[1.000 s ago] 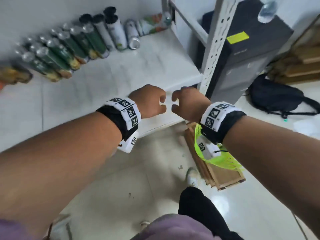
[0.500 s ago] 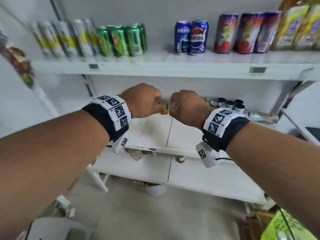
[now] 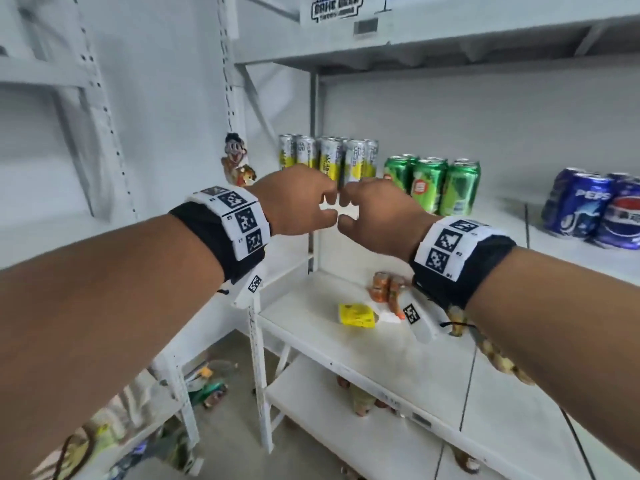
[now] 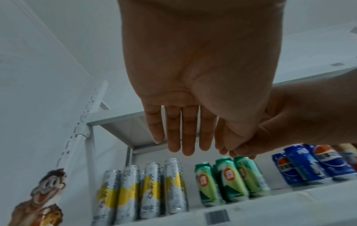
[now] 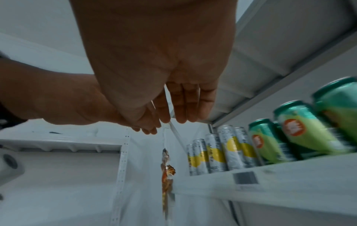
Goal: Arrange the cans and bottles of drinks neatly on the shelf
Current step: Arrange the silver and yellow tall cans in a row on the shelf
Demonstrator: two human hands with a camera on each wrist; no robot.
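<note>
Tall silver-and-yellow cans (image 3: 329, 161) stand upright in a group at the left end of the white shelf board (image 3: 519, 237). Green cans (image 3: 429, 185) stand to their right, and blue Pepsi cans (image 3: 595, 209) farther right. My left hand (image 3: 304, 202) and right hand (image 3: 374, 213) hover side by side in front of the silver and green cans, thumbs touching each other. Neither holds anything. In the left wrist view the left fingers (image 4: 181, 134) hang straight above the silver-and-yellow cans (image 4: 150, 191). In the right wrist view the right fingers (image 5: 185, 104) are likewise extended.
The shelf below carries small orange bottles (image 3: 384, 289) and a yellow packet (image 3: 356, 315). A cartoon sticker (image 3: 237, 161) hangs on the white upright post at the left. Another board (image 3: 450, 50) sits closely overhead. Packets lie on the floor at the lower left.
The view swung up and left from the lower shelves to the can shelf. Both hands stayed together in front, and their clenched fingers have loosened.
</note>
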